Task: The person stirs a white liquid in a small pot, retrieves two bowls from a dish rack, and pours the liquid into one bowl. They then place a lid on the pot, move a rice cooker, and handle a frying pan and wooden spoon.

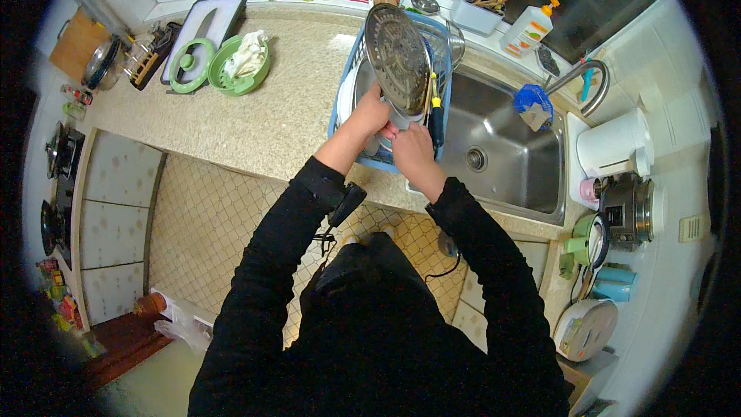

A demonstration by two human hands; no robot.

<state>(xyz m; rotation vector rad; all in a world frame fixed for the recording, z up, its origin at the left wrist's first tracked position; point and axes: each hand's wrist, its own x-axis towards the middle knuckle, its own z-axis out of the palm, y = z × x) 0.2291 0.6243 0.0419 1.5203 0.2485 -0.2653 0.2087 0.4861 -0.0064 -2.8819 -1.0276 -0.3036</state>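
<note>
A blue plastic basket (444, 40) stands on the counter, at the sink's left edge, packed with dishes. Inside it, a perforated metal steamer plate (399, 61) leans on end above pale dishes. My left hand (373, 110) reaches into the basket at the plate's lower left, its fingers bent against the dishes. Close beside it, my right hand (412, 147) is at the basket's near side, fingers curled at a dish rim. What exactly each hand grips is hidden. A yellow-and-black handled tool (437, 116) stands at the basket's right side.
The steel sink (509, 156) with a curved faucet (599, 90) lies right of the basket. Left on the counter are a green colander (240, 84) with a white cloth, and a tray (217, 17) with a knife (205, 23). A pump bottle (527, 32) stands on the windowsill.
</note>
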